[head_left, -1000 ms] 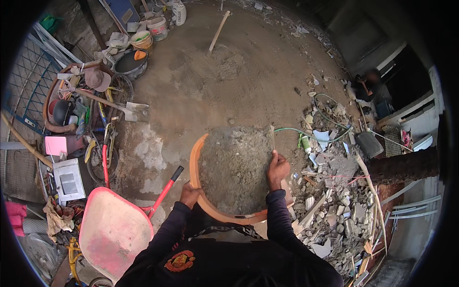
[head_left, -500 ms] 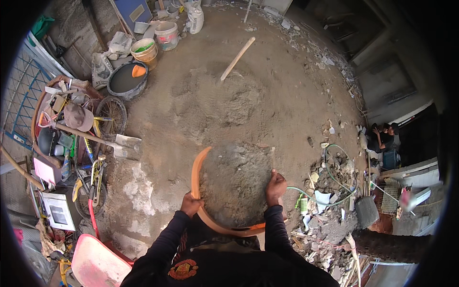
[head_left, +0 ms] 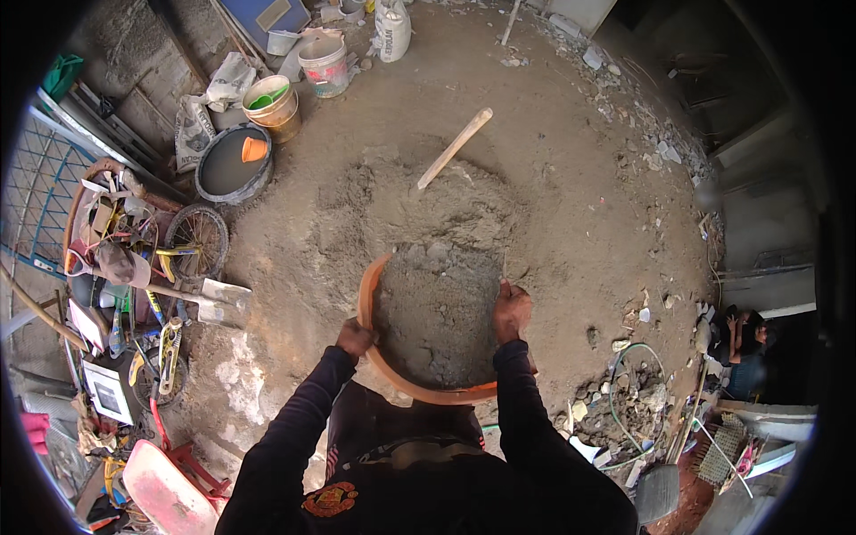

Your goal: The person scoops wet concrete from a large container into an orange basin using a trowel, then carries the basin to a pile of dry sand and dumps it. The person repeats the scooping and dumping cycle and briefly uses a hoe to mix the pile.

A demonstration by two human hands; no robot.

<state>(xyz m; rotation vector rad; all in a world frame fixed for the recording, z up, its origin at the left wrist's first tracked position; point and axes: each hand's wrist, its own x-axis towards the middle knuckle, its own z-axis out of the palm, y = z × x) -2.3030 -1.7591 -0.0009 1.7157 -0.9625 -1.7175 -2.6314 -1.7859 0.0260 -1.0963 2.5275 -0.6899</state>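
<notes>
We cannot see the 3 o'clock wall of the orange basin point(head_left: 367, 303), as the right hand point(head_left: 512, 312) and its sleeve point(head_left: 526, 401) cover it. At 12 o'clock, the lower end of the wooden handle point(head_left: 455, 149) is lost to us in the wet mound point(head_left: 464, 209). At 8, the bottom edge crops the wheelbarrow point(head_left: 165, 486). At 3, the person point(head_left: 747, 339) is too dim for us to make out.
</notes>
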